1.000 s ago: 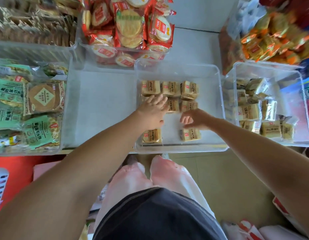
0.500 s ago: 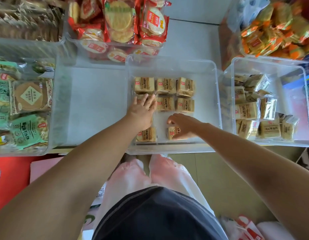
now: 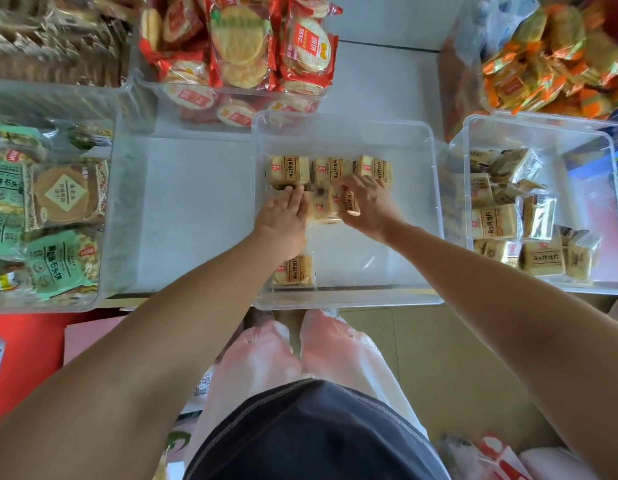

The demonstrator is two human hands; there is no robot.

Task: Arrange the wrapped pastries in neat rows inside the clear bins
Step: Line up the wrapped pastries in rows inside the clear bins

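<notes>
Head view: inside the middle bin (image 3: pixel 435 216), my right hand (image 3: pixel 369 207) grips a wrapped pastry (image 3: pixel 350 201), apparently tilted, long axis front-to-back; my left hand (image 3: pixel 283 220) presses flat, fingers extended, on the second row.

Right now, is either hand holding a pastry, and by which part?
The right hand grips one wrapped pastry by its right end, tilted, at the second row. The left hand lies flat on that row's pastries, gripping nothing.
</notes>
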